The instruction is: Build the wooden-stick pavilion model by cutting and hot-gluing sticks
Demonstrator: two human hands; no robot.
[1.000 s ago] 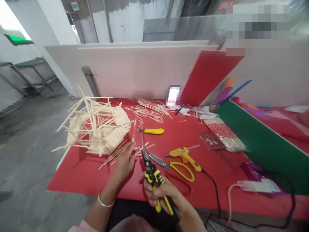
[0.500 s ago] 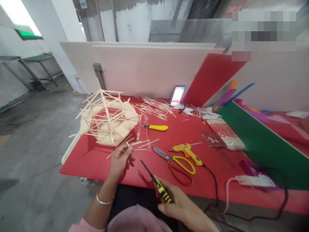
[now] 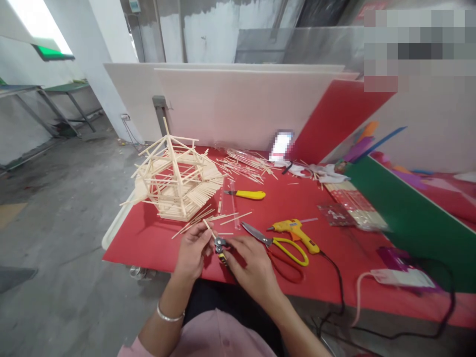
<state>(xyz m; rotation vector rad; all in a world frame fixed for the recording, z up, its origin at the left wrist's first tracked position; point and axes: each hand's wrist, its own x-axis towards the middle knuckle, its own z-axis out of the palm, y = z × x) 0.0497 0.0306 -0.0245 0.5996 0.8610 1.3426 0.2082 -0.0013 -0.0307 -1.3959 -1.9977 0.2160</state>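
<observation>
My left hand (image 3: 194, 248) pinches a short wooden stick (image 3: 208, 228) that slants down toward my right hand. In my right hand (image 3: 251, 263) are pliers (image 3: 220, 245) with a dark metal head and yellow-black handles. The head meets the stick's lower end; whether the jaws are closed on it I cannot tell. To the left of the hands stands a wooden stick model (image 3: 180, 186), an open frame with a peaked roof on a stick base. Loose sticks (image 3: 197, 220) lie between it and my left hand.
Scissors (image 3: 282, 248) and a yellow glue gun (image 3: 295, 233) with a black cord lie right of the hands. A yellow-handled knife (image 3: 249, 195) lies farther back. Packed sticks (image 3: 345, 203) and a phone (image 3: 281, 146) are on the red tabletop (image 3: 145, 248). Pale boards (image 3: 238, 104) stand behind.
My right hand has brought the pliers up and left to the stick in my left hand. The pliers have turned so their head shows. The whole view has shifted slightly.
</observation>
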